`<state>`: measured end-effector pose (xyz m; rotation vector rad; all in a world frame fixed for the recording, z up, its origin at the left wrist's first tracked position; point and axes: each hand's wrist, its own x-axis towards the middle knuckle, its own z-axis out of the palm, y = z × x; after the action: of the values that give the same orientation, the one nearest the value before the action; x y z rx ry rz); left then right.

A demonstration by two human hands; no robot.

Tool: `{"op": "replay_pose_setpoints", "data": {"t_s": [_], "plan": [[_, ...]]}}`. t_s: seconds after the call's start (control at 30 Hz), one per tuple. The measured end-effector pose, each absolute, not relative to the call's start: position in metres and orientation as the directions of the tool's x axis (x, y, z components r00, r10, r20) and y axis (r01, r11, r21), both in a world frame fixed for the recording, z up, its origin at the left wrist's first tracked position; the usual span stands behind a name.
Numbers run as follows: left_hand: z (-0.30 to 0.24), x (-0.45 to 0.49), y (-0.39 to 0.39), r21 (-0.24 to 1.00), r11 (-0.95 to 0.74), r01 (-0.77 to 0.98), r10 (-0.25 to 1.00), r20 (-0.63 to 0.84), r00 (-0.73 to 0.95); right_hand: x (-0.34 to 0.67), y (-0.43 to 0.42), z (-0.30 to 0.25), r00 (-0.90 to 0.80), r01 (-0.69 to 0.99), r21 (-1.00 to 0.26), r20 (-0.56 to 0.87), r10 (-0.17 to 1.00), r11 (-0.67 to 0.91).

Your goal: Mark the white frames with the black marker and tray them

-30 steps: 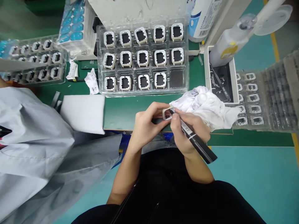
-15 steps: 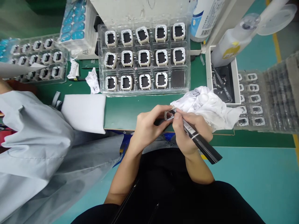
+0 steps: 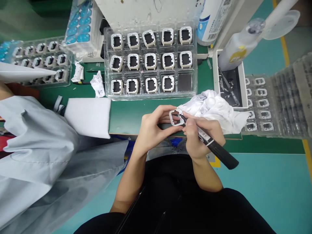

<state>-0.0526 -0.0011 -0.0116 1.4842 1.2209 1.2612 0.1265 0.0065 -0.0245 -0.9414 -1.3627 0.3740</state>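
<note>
Between the thumb and fingers of my left hand (image 3: 156, 130) is a small silver watch case frame (image 3: 172, 119), square with rounded corners and an open middle. My right hand (image 3: 204, 135) grips a black marker pen (image 3: 214, 148) with a white barcode label. The pen's tip is at the right side of the frame; whether it touches cannot be made out. Beyond my hands lies a clear plastic tray (image 3: 151, 97) holding several similar frames in its pockets. One pocket at its near right corner shows only a dark pad. A crumpled white cloth (image 3: 212, 110) lies just behind my right hand.
A white foam sheet (image 3: 87, 117) lies left on the green bench, near a co-worker's grey sleeve (image 3: 36, 139). At right are a white box (image 3: 244, 81) with tweezers, a squeeze bottle (image 3: 239, 48), and trays of parts (image 3: 263, 104). Another filled tray (image 3: 48, 61) sits far left.
The watch case frame has turned so its open face shows more fully. My right hand and the marker have shifted slightly right, uncovering the pen's tip.
</note>
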Motion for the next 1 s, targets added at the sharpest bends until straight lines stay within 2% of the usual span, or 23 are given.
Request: {"op": "replay_pose_setpoints", "data": {"t_s": [0.13,0.23,0.43,0.53,0.67,0.77,0.87,1.0], "plan": [[-0.013,-0.052,-0.001,0.956,-0.209,0.206,0.978,0.208,0.025,0.125,0.007,-0.03,0.235,0.252,-0.734,0.679,0.696,0.631],[-0.016,-0.049,-0.003,0.91,-0.301,0.285,0.951,0.308,0.022,0.125,0.009,-0.032,0.263,0.235,-0.729,0.684,0.68,0.643],[-0.008,-0.062,0.014,0.674,-0.441,0.593,0.847,0.531,0.027,0.126,0.018,-0.035,0.414,0.204,-0.682,0.71,0.569,0.702],[0.006,-0.07,0.052,0.575,-0.44,0.689,0.834,0.547,0.076,0.127,0.022,-0.039,0.411,0.225,-0.666,0.727,0.551,0.711],[0.015,-0.057,0.109,0.526,-0.458,0.717,0.839,0.523,0.152,0.128,0.026,-0.044,0.422,0.25,-0.642,0.746,0.515,0.725],[0.009,-0.047,0.131,0.498,-0.452,0.74,0.849,0.496,0.185,0.128,0.027,-0.046,0.448,0.251,-0.671,0.72,0.531,0.698],[0.003,-0.068,0.139,0.489,-0.426,0.761,0.844,0.518,0.139,0.127,0.028,-0.048,0.459,0.232,-0.677,0.71,0.535,0.699],[0.0,-0.155,0.156,0.509,-0.326,0.797,0.792,0.608,-0.064,0.128,0.029,-0.05,0.447,0.199,-0.657,0.721,0.529,0.727]]}}
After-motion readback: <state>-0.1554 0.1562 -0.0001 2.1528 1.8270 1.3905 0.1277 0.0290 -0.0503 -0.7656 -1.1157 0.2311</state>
